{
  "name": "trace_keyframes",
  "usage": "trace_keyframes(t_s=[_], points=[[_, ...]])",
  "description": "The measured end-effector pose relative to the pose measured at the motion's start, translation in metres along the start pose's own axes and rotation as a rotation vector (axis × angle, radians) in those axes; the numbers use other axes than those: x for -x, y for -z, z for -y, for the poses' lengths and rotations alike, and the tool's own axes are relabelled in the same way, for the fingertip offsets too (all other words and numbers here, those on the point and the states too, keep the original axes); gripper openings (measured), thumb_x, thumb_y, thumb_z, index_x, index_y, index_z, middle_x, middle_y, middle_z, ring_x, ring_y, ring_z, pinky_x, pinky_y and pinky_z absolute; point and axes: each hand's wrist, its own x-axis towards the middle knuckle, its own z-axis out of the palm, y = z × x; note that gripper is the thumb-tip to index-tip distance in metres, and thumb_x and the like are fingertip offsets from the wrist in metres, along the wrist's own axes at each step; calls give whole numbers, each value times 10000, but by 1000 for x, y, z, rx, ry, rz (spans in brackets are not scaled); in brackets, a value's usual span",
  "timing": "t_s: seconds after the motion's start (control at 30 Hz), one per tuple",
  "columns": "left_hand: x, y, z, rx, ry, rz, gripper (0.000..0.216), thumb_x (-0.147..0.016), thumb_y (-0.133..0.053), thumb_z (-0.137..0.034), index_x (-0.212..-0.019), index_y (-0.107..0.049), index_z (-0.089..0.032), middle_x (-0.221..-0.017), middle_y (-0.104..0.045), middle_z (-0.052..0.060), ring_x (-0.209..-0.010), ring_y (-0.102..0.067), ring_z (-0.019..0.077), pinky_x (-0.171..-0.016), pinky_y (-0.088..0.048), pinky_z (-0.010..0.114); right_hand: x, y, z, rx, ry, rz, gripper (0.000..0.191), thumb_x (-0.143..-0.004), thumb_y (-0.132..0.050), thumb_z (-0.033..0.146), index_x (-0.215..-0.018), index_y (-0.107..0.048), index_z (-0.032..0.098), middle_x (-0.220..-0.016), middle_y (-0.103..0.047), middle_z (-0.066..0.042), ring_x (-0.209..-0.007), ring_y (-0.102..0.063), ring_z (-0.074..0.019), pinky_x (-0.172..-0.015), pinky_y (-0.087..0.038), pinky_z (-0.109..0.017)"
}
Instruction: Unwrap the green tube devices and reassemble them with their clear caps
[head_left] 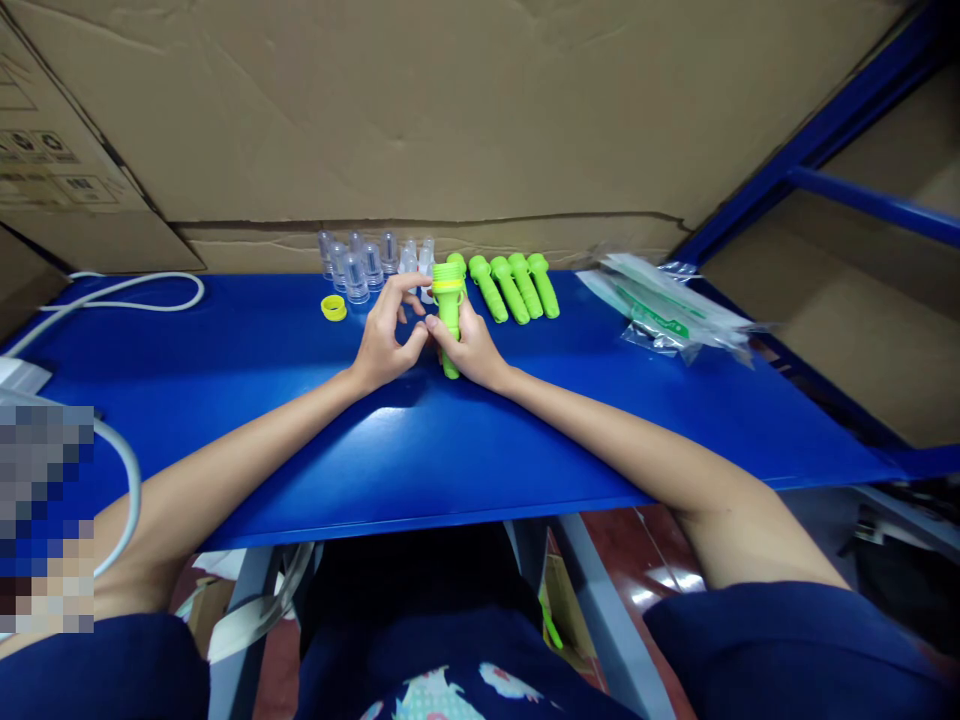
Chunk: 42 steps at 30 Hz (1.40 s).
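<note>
A lime-green flashlight body (449, 310) stands nearly upright in my right hand (476, 345), which is wrapped round its barrel. A yellow ring sits around it just below the threaded head. My left hand (386, 335) is beside it on the left, fingers curved and apart, the index fingertip reaching the flashlight's head near the ring. The left thumb is close to the right thumb. Left of my hands lie loose yellow rings (334, 308), and behind them stand several clear plastic caps (355, 278). Several more green flashlight bodies (508, 290) lie in a row to the right, one partly hidden behind my right hand.
Plastic bags with green print (667, 305) lie on the right of the blue table (322, 470). A white cable (142, 300) loops over the left side. Cardboard (420, 120) walls the back, and a blue metal frame (810, 180) rises at the right.
</note>
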Motion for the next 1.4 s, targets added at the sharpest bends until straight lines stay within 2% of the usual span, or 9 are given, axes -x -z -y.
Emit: trace_keyframes(t_s=[0.37,0.47,0.7,0.83,1.03,1.4], points=[[-6,5,2,-19,-10,10,539,-697,-521,-44,-1205,-565,-218,-1061,-628,34,-827,-611,147,-686,-489,276,1,0,0,15,-7,12,482,-999,-501,623,-1191,-528,181,-863,-688,-77,-800,-697,-248,-754,-603,-410],[-5,5,1,-27,-13,15,518,-728,-532,-60,-1220,-559,-219,-1095,-632,42,-836,-611,151,-690,-489,281,2,1,0,17,-5,13,510,-1002,-493,629,-1214,-527,165,-881,-690,-84,-795,-694,-242,-752,-600,-402],[-1,5,-5,-42,-18,75,493,-849,-533,-130,-1333,-561,-219,-1330,-612,102,-876,-629,158,-741,-515,311,1,2,2,-2,-7,-18,523,-1006,-495,619,-1277,-487,172,-942,-689,-87,-836,-701,-234,-785,-596,-391],[-1,5,-6,-50,3,78,527,-808,-530,-126,-1326,-568,-214,-1333,-622,110,-901,-640,178,-768,-529,336,0,2,3,-27,-23,-9,530,-993,-497,640,-1264,-467,186,-906,-679,-70,-777,-692,-222,-742,-590,-380],[-4,4,-5,-68,25,55,535,-728,-520,-107,-1252,-554,-212,-1229,-642,92,-947,-635,204,-777,-527,347,1,2,3,-1,-16,-5,518,-993,-494,630,-1252,-481,182,-870,-672,-64,-774,-689,-229,-736,-590,-389],[-6,7,4,-20,36,16,342,-783,-569,-125,-1106,-565,-235,-1035,-631,53,-922,-617,204,-770,-523,364,0,1,6,11,13,6,400,-952,-535,587,-1080,-515,209,-784,-627,-42,-726,-630,-225,-683,-549,-379]])
